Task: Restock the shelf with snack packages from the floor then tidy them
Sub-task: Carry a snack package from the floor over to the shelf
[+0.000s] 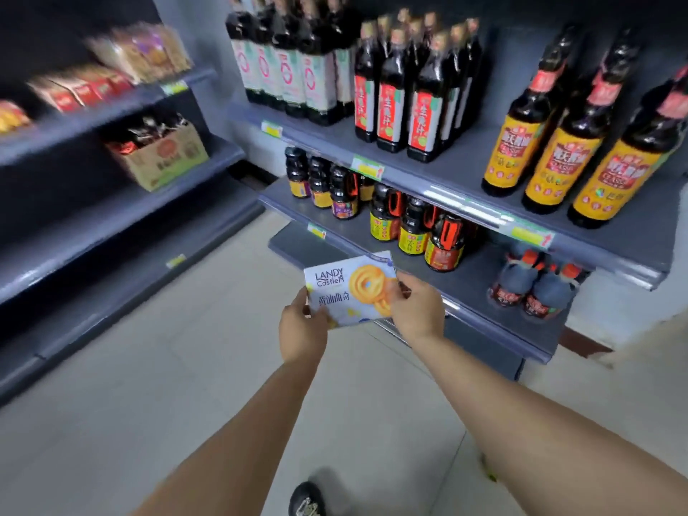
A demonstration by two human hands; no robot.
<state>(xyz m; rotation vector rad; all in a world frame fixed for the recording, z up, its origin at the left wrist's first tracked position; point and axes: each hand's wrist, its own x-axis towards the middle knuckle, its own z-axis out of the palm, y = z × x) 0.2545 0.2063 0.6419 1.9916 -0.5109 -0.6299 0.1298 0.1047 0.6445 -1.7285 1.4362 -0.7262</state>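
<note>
Butter-cookie box [352,288] sits gripped between my left hand [302,325] and right hand [417,307], held in the air above the floor [186,366] by the sauce-bottle shelf [465,288], so I judge shelving and tidying remain.

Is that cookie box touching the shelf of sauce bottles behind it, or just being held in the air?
Apart. The head view shows the cookie box held up by the left hand and right hand, in front of the shelf, resting on nothing.
</note>
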